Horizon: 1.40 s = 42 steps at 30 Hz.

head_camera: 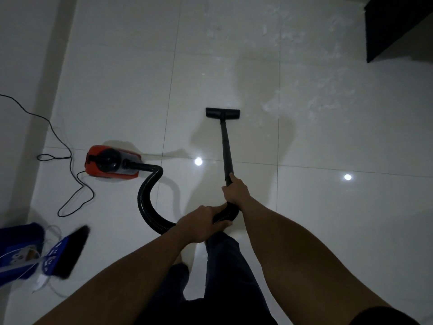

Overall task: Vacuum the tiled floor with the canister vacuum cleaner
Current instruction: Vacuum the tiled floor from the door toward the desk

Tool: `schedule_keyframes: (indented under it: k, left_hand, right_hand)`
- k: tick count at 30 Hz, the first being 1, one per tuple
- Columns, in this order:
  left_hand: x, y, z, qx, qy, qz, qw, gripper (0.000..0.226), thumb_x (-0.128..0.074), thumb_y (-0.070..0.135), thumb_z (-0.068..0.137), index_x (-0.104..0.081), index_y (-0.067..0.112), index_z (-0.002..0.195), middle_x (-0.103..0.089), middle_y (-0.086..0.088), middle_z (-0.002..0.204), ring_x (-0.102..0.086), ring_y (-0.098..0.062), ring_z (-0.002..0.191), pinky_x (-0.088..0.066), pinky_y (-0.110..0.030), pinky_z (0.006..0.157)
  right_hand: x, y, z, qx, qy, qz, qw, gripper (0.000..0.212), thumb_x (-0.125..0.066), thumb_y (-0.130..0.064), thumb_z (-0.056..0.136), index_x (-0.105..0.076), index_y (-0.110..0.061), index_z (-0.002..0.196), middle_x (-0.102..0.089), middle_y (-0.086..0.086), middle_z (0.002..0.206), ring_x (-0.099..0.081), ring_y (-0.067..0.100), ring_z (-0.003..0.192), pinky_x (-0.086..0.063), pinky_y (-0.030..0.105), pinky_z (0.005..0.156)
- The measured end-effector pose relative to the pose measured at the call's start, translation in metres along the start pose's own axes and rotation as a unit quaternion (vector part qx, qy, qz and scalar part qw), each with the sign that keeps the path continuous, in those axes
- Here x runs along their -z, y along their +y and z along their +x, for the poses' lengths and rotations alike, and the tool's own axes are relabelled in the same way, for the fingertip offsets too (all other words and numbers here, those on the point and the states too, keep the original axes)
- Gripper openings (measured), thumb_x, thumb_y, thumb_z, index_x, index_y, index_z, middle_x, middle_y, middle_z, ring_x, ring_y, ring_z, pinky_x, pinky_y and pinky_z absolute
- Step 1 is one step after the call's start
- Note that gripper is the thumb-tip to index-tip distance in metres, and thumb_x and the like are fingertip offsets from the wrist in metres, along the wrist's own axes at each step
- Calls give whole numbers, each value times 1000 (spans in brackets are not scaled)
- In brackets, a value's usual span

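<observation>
A red and black canister vacuum [110, 164] sits on the pale tiled floor [328, 207] to my left. Its black ribbed hose [146, 198] curves from the canister round to my hands. My left hand [202, 222] grips the hose end near the handle bend. My right hand [235, 190] grips the lower end of the black wand [225, 148]. The wand runs forward to the flat black floor nozzle [223, 113], which rests on the tiles ahead of me. White dust patches [304, 95] lie right of and beyond the nozzle.
The black power cord [70, 160] snakes over the floor left of the canister, along a pale wall base. A blue box with a dark brush [70, 252] lies at the lower left. Dark furniture [398, 26] fills the top right corner. My legs stand below the hands.
</observation>
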<state>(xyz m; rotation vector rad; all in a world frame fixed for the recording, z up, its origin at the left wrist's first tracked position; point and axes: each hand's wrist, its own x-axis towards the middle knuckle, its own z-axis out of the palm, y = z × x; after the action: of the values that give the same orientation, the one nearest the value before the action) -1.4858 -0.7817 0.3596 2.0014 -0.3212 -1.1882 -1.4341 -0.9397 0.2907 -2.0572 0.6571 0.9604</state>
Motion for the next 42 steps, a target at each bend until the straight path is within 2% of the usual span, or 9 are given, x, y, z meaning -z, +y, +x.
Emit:
schedule_keyframes:
  k: [8,14,16,18,21,23,28,31,42]
  left_hand:
    - [46,43,56,13,41,-17,999,50,-60,42,98,-49,31,145,-68,5,82,-57,1,59,-46,-20,63]
    - [79,44,89,49,49,8,998,57,-42,81,84,-41,57,136,-71,0,97,-67,-34,103,-51,-54,97]
    - [90,30,108,52,42,44,997,60,-33,92,78,-28,72,134,-53,-27,139,-26,-64,136,-25,-70,114]
    - [105,33,120,52,41,45,997,61,-30,96,74,-3,86,127,2,-48,152,13,-62,143,-3,-68,120]
    - [140,24,145,39,48,64,996,81,-28,98,70,14,74,135,22,-44,151,23,-53,145,2,-63,122]
    - [158,24,159,61,40,71,995,83,-30,99,70,-15,63,144,-2,-41,157,6,-54,149,-12,-63,122]
    - [243,57,167,35,57,2,998,50,-55,50,98,-45,37,146,-70,-6,109,-66,-17,95,-50,-27,85]
    - [285,69,174,10,68,-4,998,48,-57,43,100,-45,36,146,-70,3,92,-62,1,67,-43,-12,62]
    - [383,109,233,43,52,-68,995,43,-58,37,101,-55,20,140,-60,14,73,-55,10,51,-42,-10,54]
  right_hand:
    - [63,-45,52,12,-22,-33,999,70,-49,-17,98,-15,-21,159,-40,14,151,-49,33,127,-40,27,86]
    - [86,-83,81,20,-27,-41,999,71,-50,-15,97,-14,-19,159,-40,14,150,-49,32,126,-40,27,85]
    - [94,-99,92,19,-25,-47,998,72,-50,-15,97,-14,-20,159,-42,14,149,-51,32,124,-39,26,81]
    - [102,-116,105,19,-25,-55,998,71,-49,-15,97,-14,-20,159,-42,14,149,-51,33,124,-41,28,83]
    - [113,-147,129,15,-24,-63,998,72,-49,-17,97,-14,-20,159,-40,14,150,-49,33,127,-44,33,93]
    - [120,-163,140,11,-26,-64,998,71,-50,-17,97,-14,-20,159,-41,14,149,-49,33,127,-44,33,93]
    - [140,-229,178,11,-20,-67,997,71,-49,-17,98,-13,-18,159,-42,16,149,-51,33,125,-45,33,91]
    - [151,-263,197,12,-21,-72,997,71,-50,-16,98,-14,-18,159,-41,16,149,-52,33,123,-44,31,85]
    - [202,-343,266,5,-19,-55,998,72,-51,-15,96,-15,-22,159,-48,14,143,-54,32,121,-49,38,97]
